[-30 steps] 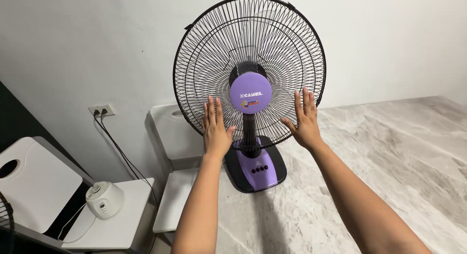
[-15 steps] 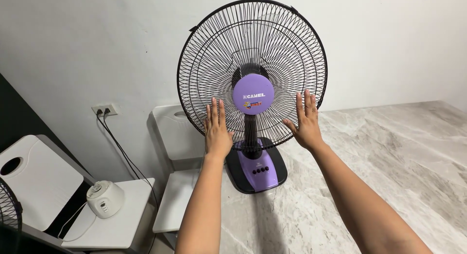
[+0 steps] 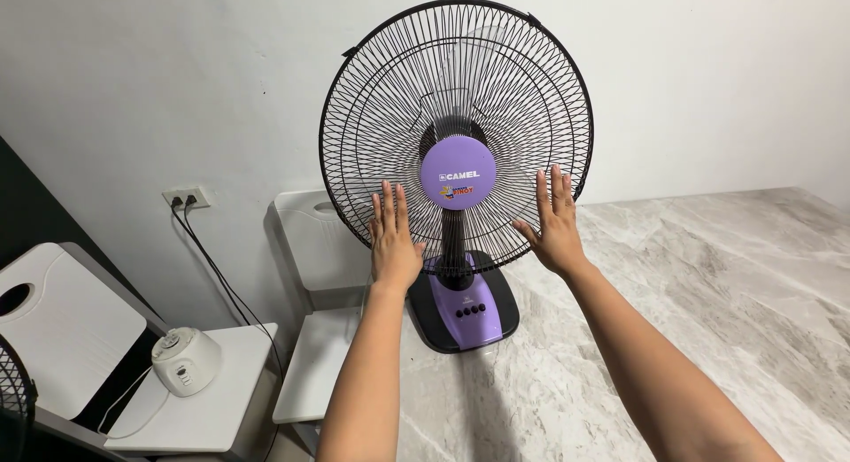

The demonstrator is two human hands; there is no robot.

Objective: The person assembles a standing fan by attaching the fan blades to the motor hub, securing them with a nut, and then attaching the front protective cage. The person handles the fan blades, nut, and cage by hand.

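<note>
Two bare forearms reach up from the bottom edge of the view over a grey-veined marble tabletop point(image 3: 708, 276). The left hand point(image 3: 394, 236) is flat and open, fingers straight and close together, pointing upward; its fingertips lie against the lower left of the fan's front grille. The right hand point(image 3: 556, 219) is likewise open and flat, fingers extended, thumb spread to the left, set against the lower right of the grille. Neither hand grips anything.

Between the hands stands a desk fan point(image 3: 456, 126) on the tabletop, near its back left corner and close to the wall. Its purple and black base point(image 3: 463, 310) carries a row of small dark buttons, a black neck rises from it, and a round black wire grille point(image 3: 372, 99) encloses pale translucent blades behind a purple hub cap point(image 3: 458, 173).

To the left, below the table, two white plastic chairs stand; the nearer chair point(image 3: 190, 409) bears a white blender base point(image 3: 184, 360) with a cord. On the white wall behind, a wall socket point(image 3: 186, 197) has black cables hanging from it.
</note>
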